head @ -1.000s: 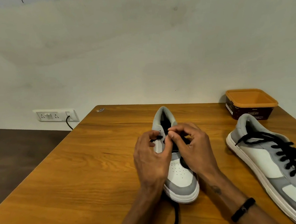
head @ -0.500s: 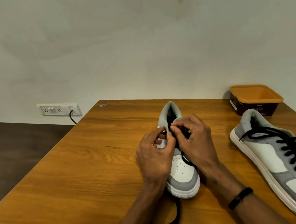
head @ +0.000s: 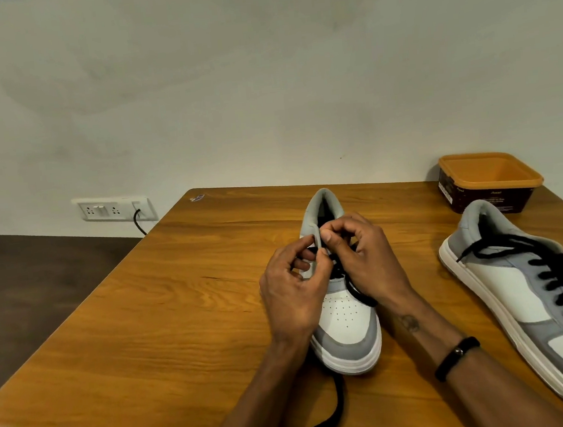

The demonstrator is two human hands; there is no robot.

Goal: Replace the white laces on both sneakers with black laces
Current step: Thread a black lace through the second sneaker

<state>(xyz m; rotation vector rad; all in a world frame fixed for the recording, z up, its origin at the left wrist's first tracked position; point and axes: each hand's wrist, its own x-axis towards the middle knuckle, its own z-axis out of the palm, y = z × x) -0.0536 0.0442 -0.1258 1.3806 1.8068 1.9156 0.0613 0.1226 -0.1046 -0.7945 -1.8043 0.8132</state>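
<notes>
The fingers [head: 302, 245] of the left hand [head: 293, 293] are curled and pinch the black lace [head: 356, 294] at the left eyelet row near the top of the grey and white sneaker [head: 347, 324], thumb tip against the grey flap. The fingers [head: 335, 230] of the right hand [head: 369, 260] are curled too, pinching the same lace right over the tongue, the two thumbs almost touching. This sneaker stands upright in the middle of the wooden counter [head: 179, 309], toe toward the person, heel away. A loose run of black lace passes under the left forearm and loops off the near edge. A black band [head: 456, 357] circles the right wrist. To the right lies the second sneaker [head: 522, 300], fully threaded with a black lace [head: 561, 276]. Behind it, an orange-rimmed dark tub [head: 490, 181] stands near the far right corner. A wall socket panel [head: 114, 208] with a plugged cable sits at left.
</notes>
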